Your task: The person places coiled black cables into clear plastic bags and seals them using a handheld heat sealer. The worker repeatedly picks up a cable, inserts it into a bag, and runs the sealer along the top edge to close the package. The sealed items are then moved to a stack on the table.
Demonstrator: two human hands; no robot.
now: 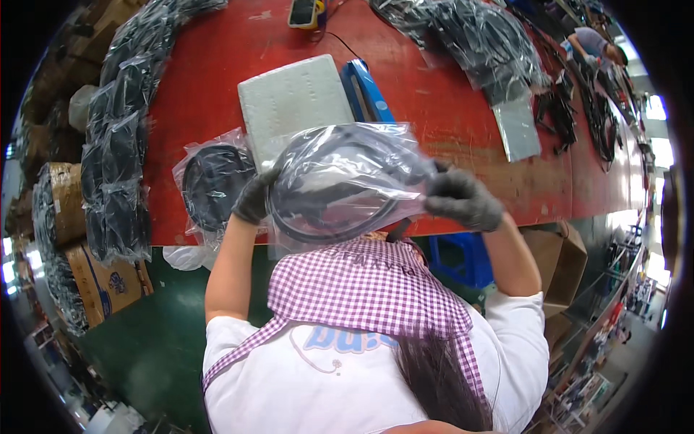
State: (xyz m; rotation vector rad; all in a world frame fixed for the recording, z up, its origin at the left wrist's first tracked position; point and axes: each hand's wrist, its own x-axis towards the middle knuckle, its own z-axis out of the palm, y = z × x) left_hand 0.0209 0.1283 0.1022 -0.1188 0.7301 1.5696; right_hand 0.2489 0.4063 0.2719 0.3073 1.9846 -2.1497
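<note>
I hold a clear plastic bag with a coiled black cable inside, lifted above the front edge of the red table. My left hand, in a grey glove, grips the bag's left side. My right hand, also gloved, pinches the bag's right side. Another bagged black cable coil lies flat on the table just left of my left hand. My purple checked apron and white shirt fill the lower part of the view.
A white foam block and a blue tool lie beyond the bag. Bagged cables are stacked along the left edge and at the far right. Cardboard boxes stand left; another person works far right.
</note>
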